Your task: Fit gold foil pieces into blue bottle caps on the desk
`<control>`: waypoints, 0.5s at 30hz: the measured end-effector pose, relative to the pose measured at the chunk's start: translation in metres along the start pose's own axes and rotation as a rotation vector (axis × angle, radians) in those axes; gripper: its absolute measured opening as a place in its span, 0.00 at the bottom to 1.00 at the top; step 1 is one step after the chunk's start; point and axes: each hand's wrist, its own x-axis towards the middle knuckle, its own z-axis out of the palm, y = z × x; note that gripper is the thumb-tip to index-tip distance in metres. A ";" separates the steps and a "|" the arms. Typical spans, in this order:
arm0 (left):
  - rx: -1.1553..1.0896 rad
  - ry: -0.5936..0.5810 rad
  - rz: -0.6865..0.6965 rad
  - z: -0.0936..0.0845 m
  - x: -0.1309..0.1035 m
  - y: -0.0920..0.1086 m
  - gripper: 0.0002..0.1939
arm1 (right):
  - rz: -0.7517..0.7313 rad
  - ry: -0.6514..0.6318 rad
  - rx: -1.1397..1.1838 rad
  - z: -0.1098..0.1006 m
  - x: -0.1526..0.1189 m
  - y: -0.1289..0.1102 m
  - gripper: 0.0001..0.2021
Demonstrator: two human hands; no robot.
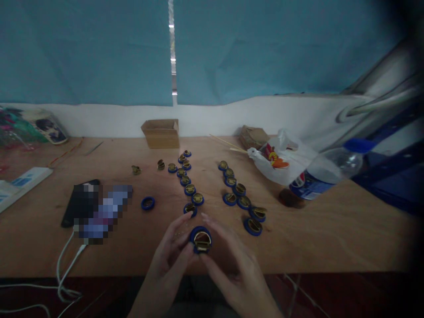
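Between my two hands, at the front edge of the table, is a blue ring with a gold-coloured metal insert point(201, 240). The fingers of my left hand point(172, 256) press on its left side, with the thumb low on it. From the right, my right hand point(236, 260) curves around it, thumb at its lower edge. Just beyond my fingertips lies a similar blue-and-gold piece point(190, 209), one of several in a line going back. A bare blue ring point(147, 203) lies to the left, and loose gold inserts point(136, 169) sit farther back.
A second line of blue-and-gold pieces point(239, 189) runs on the right. Behind it are a plastic bag point(288, 154) and a tilted drink bottle point(318, 179). An open cardboard box point(162, 134) stands at the back. Phones point(79, 203) with white cables point(62, 256) lie left.
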 end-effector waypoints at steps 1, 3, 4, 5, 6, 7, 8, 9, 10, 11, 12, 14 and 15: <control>-0.004 0.013 -0.007 0.001 0.000 -0.001 0.27 | 0.041 0.047 0.038 0.000 -0.001 0.001 0.21; 0.010 0.050 0.002 0.003 -0.001 -0.005 0.26 | 0.136 0.175 0.100 0.000 -0.004 0.004 0.14; 0.026 0.071 0.014 0.004 -0.001 -0.007 0.26 | 0.183 0.219 0.132 0.001 -0.005 0.005 0.10; 0.042 0.086 0.028 0.005 -0.001 -0.009 0.26 | 0.227 0.230 0.170 0.002 -0.006 0.006 0.07; 0.054 0.095 0.040 0.005 -0.001 -0.011 0.25 | 0.271 0.208 0.214 0.003 -0.007 0.006 0.06; 0.063 0.095 0.048 0.006 -0.001 -0.014 0.25 | 0.310 0.162 0.264 0.005 -0.008 0.005 0.06; 0.067 0.080 0.054 0.006 -0.001 -0.015 0.24 | 0.344 0.109 0.317 0.007 -0.008 0.003 0.06; 0.067 0.066 0.059 0.006 -0.002 -0.016 0.24 | 0.374 0.066 0.369 0.009 -0.008 0.002 0.07; 0.067 0.052 0.061 0.006 -0.002 -0.017 0.23 | 0.405 0.037 0.415 0.011 -0.008 0.000 0.09; 0.073 0.045 0.064 0.006 -0.002 -0.016 0.22 | 0.433 0.019 0.455 0.012 -0.008 -0.001 0.10; 0.086 0.044 0.068 0.007 -0.002 -0.016 0.21 | 0.456 0.007 0.488 0.013 -0.008 -0.002 0.11; 0.119 0.058 0.085 0.006 -0.003 -0.013 0.21 | 0.488 -0.007 0.534 0.013 -0.007 -0.003 0.13; 0.129 0.066 0.096 0.006 -0.002 -0.012 0.20 | 0.494 -0.011 0.548 0.012 -0.006 -0.003 0.13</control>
